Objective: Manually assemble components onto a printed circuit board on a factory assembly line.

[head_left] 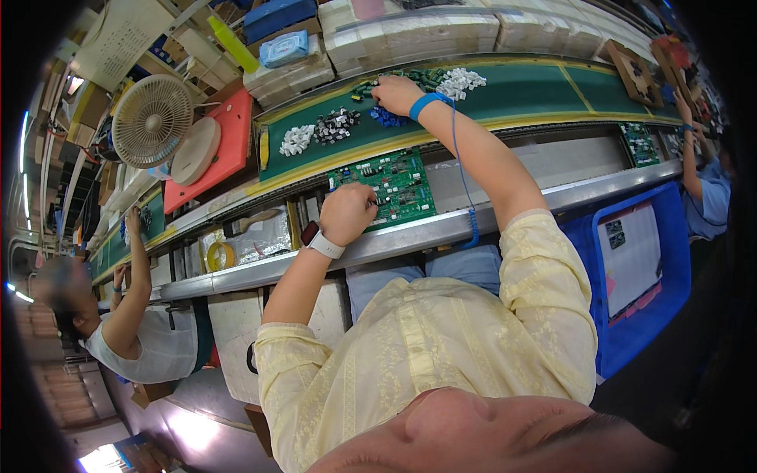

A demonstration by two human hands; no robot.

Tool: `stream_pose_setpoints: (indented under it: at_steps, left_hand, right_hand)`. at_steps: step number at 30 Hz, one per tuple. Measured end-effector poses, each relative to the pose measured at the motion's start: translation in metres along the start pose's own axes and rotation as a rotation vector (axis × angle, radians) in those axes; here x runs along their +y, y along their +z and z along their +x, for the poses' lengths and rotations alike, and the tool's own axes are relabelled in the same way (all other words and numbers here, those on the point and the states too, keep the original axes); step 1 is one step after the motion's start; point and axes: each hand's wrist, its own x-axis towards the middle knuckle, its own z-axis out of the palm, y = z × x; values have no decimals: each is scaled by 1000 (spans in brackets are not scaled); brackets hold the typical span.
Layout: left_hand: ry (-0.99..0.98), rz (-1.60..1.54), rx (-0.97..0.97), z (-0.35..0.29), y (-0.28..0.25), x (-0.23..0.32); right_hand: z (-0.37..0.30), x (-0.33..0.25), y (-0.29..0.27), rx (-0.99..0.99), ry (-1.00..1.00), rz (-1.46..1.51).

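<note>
Pressing my closed left hand (347, 213) onto the green circuit board (394, 185), I dip my right hand (397, 94), its grip unclear, among small parts (461, 81) on the green table (536, 91).

Both hands' fingertips are hidden (components (335, 126) too small).

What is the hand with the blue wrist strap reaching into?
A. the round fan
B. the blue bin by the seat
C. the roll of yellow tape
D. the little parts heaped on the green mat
D: the right hand with the blue wrist strap rests among the piles of small parts on the green mat, far from the other things.
</note>
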Motion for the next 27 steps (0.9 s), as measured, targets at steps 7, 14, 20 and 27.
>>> stream_pose_setpoints:
  at_steps: [7, 14, 20, 27]
  left_hand:
    - [-48, -67, -10, -3, -18, 1]
    - [129, 317, 374, 34, -21, -22]
    - [356, 846, 474, 50, -18, -36]
    - [365, 855, 446, 48, -17, -38]
  right_hand:
    - [-29, -23, -28, 98, 53, 382]
    - [-98, -55, -35, -48, -198, 556]
    - [-101, -68, -36, -172, -74, 544]
    - [-100, -65, -32, -108, -159, 465]
